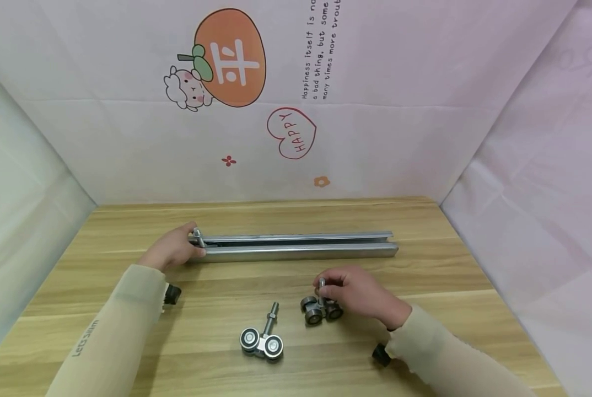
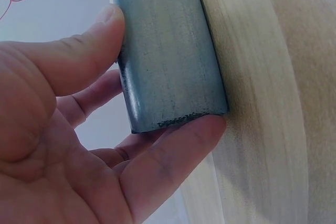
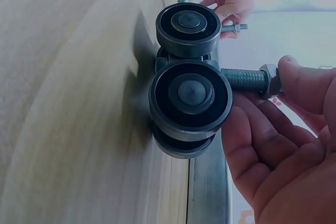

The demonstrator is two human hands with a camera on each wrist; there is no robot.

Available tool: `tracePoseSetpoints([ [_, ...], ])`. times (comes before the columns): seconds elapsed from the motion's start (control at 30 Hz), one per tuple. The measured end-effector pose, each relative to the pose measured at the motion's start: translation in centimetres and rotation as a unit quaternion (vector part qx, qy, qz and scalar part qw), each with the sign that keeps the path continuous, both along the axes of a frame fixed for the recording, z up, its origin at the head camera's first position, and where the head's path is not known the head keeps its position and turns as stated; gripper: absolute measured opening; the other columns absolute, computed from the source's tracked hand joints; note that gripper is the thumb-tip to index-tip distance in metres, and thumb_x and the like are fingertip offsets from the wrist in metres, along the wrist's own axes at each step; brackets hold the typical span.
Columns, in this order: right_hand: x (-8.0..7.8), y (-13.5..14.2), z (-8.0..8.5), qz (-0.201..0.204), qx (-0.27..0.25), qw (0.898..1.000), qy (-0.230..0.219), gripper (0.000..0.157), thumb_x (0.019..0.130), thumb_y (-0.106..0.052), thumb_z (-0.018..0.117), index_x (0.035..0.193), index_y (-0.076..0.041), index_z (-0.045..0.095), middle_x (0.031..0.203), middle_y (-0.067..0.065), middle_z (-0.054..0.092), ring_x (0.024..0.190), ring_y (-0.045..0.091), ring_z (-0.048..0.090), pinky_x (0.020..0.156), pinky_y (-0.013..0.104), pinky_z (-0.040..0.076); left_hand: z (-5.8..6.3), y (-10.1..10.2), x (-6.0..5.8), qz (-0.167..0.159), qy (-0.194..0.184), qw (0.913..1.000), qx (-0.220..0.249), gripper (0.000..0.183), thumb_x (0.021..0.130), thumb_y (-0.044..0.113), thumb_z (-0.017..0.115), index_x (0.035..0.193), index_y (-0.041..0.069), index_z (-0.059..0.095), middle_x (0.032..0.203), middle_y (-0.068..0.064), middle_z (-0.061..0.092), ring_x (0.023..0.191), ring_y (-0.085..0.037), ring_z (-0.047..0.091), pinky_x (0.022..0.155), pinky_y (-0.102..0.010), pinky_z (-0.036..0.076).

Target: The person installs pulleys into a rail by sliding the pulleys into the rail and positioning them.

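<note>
Left grip holds the rail, a bolt protruding from its left end; right grip pinches a trolley by its stem.

The white cloth reads, sideways, "Happiness itself is no…"; its red heart says "HAPPY" and its orange fruit bears a Chinese character. The left sleeve reads "Lets Slim".

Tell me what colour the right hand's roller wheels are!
The roller wheels are metallic grey with black rings inside, clearest in the right wrist view.
</note>
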State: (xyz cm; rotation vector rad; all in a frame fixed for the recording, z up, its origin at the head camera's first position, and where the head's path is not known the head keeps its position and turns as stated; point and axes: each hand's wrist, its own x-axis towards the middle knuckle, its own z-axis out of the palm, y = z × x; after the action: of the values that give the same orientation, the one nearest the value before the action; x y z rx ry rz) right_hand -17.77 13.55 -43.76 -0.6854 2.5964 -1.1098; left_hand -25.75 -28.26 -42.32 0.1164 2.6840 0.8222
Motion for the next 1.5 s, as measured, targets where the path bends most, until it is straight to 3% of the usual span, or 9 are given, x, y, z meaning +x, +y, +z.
tracePoseSetpoints([
  [0.27,-0.1,0.6,0.3,-0.022,0.006,1.000,-0.018,0.010,0.098,-0.028,0.066,0.099,-0.023,0.075,0.089,-0.014,0.066,0.081,0.014,0.059,0.072,0.040,0.047,0.1,0.0,0.0,-0.001,0.002,1.0000,-0.001,0.049,0.095,0.022,0.070,0.132,0.004,0.043,0.118,-0.021,0.059,0.107,-0.038,0.049,0.093,-0.060,0.038],
  [0.63,-0.6,2.1,0.4,-0.010,0.008,1.000,-0.019,0.012,0.101,-0.028,0.062,0.099,-0.023,0.073,0.089,-0.009,0.066,0.079,0.017,0.056,0.070,0.040,0.046,0.0,0.1,0.2,0.009,-0.010,0.9999,0.004,0.072,0.095,0.022,0.070,0.150,0.000,0.029,0.138,-0.031,0.047,0.124,-0.044,0.044,0.101,-0.063,0.033],
  [0.73,-0.6,2.5,0.5,-0.014,0.008,1.000,-0.020,0.012,0.101,-0.028,0.062,0.100,-0.023,0.073,0.090,-0.009,0.067,0.079,0.017,0.056,0.069,0.040,0.046,0.0,0.1,0.2,0.006,-0.007,1.0000,0.004,0.064,0.095,0.022,0.070,0.145,0.001,0.035,0.132,-0.029,0.052,0.120,-0.043,0.046,0.098,-0.062,0.035],
  [0.87,-0.7,3.0,0.6,-0.022,0.012,1.000,-0.018,0.011,0.101,-0.026,0.062,0.100,-0.022,0.073,0.092,-0.009,0.067,0.081,0.018,0.057,0.071,0.040,0.046,0.1,0.1,0.1,0.000,0.001,1.0000,0.003,0.038,0.095,0.021,0.070,0.120,0.005,0.047,0.108,-0.018,0.060,0.101,-0.036,0.051,0.086,-0.055,0.040],
  [0.97,-0.8,3.3,0.7,-0.025,0.017,0.999,-0.017,0.011,0.101,-0.024,0.062,0.100,-0.021,0.072,0.094,-0.010,0.067,0.083,0.018,0.057,0.073,0.041,0.046,0.1,0.1,0.1,-0.001,0.002,1.0000,0.003,0.031,0.095,0.021,0.070,0.110,0.007,0.046,0.097,-0.013,0.059,0.092,-0.033,0.051,0.079,-0.050,0.040],
  [1.23,-0.9,4.0,1.0,-0.034,0.023,0.999,-0.023,0.013,0.103,-0.018,0.058,0.104,-0.018,0.071,0.099,-0.008,0.068,0.088,0.016,0.059,0.075,0.040,0.047,0.2,0.2,0.1,0.007,-0.004,1.0000,-0.002,0.034,0.095,0.021,0.070,0.116,0.006,0.046,0.105,-0.017,0.058,0.094,-0.034,0.050,0.080,-0.050,0.040],
  [1.5,-1.2,4.9,1.1,-0.048,0.034,0.998,-0.014,0.013,0.102,-0.016,0.059,0.104,-0.017,0.071,0.099,-0.007,0.068,0.091,0.015,0.060,0.076,0.039,0.047,0.3,0.3,0.2,0.008,-0.007,0.9999,0.004,0.033,0.095,0.020,0.069,0.116,0.006,0.047,0.102,-0.016,0.058,0.092,-0.033,0.050,0.078,-0.049,0.040],
])
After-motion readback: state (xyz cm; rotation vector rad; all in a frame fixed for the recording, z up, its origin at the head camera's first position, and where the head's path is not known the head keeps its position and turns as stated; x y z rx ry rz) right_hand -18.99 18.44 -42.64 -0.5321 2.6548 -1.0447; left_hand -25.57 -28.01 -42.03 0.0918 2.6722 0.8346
